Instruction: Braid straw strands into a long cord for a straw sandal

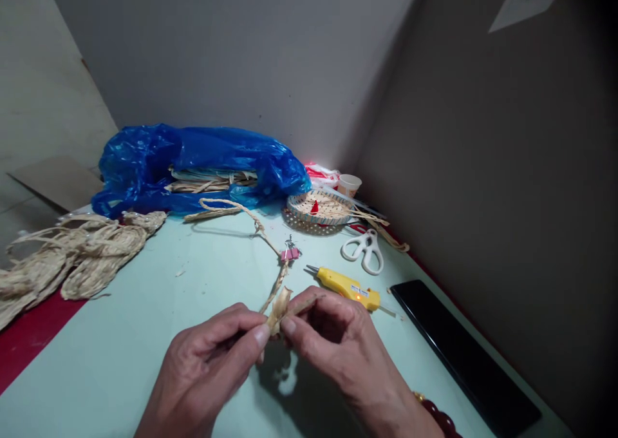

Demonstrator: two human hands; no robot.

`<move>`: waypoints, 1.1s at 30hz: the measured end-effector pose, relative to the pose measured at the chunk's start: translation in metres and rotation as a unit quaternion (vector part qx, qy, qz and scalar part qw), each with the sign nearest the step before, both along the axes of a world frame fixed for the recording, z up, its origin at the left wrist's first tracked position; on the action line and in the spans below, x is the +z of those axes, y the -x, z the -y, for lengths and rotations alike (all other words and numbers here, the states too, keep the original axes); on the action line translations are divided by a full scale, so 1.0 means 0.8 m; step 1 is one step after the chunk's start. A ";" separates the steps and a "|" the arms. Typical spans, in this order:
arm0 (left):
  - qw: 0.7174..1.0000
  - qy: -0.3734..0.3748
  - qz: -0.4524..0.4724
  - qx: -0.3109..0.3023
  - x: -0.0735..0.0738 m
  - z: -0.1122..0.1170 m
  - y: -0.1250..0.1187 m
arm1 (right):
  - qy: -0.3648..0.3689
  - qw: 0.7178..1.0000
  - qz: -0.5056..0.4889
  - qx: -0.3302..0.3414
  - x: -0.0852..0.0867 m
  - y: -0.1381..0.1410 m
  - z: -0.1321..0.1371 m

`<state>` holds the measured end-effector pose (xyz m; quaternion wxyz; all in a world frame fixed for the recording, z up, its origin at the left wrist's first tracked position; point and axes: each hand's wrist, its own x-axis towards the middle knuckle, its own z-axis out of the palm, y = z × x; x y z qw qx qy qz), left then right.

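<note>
Both hands meet low in the middle of the head view, over the pale green tabletop [203, 264]. A dried plant-fibre strip [279, 308] is pinched between thumb and fingers of my left hand [217, 354]. My right hand [333, 341] pinches the same dried fibre from the other side, a thin end lying across its index finger. From the fingers a braided fibre cord [277, 286] runs away to a pink binder clip [290, 254], then on as a looped cord [244, 211]. Just beyond my right hand lies a yellow hot glue gun [345, 286] with a small orange light.
White-handled scissors [363, 251] and a black flat slab [463, 354] lie to the right. At the back are a shallow woven basket [321, 207], a cup [349, 185] and a blue plastic bag [217, 145] of dried strips. Woven fibre soles [103, 254] lie at left.
</note>
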<state>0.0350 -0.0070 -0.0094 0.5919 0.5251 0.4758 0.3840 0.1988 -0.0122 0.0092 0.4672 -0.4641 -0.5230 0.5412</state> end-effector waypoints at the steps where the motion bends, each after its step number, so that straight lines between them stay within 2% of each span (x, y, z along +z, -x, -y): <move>1: 1.000 -0.006 -0.006 -0.001 0.000 0.000 0.000 | -0.004 1.000 0.008 -0.004 0.000 0.001 0.000; 6: 1.000 -0.012 0.001 -0.001 0.004 0.001 -0.003 | -0.028 0.998 0.046 -0.024 -0.006 0.003 0.001; 9: 1.000 0.001 -0.001 -0.005 0.009 0.002 -0.005 | -0.030 0.999 0.041 -0.011 -0.007 0.001 0.002; 15: 0.998 -0.015 -0.048 -0.033 0.014 -0.003 -0.002 | 0.009 0.999 0.007 0.044 0.006 -0.010 0.002; 20: 0.995 -0.027 -0.081 -0.049 0.013 -0.005 -0.001 | -0.005 0.999 0.037 0.032 0.009 -0.014 0.001; 25: 0.991 -0.062 -0.099 -0.072 0.015 -0.002 -0.003 | 0.022 0.999 -0.033 0.025 0.002 -0.012 0.005; 30: 0.984 -0.116 -0.118 -0.062 0.016 -0.004 -0.004 | 0.083 0.985 -0.146 0.031 -0.008 -0.007 0.005; 33: 0.984 -0.112 -0.122 -0.068 0.010 -0.008 -0.004 | 0.033 0.997 -0.064 -0.026 -0.016 -0.002 0.003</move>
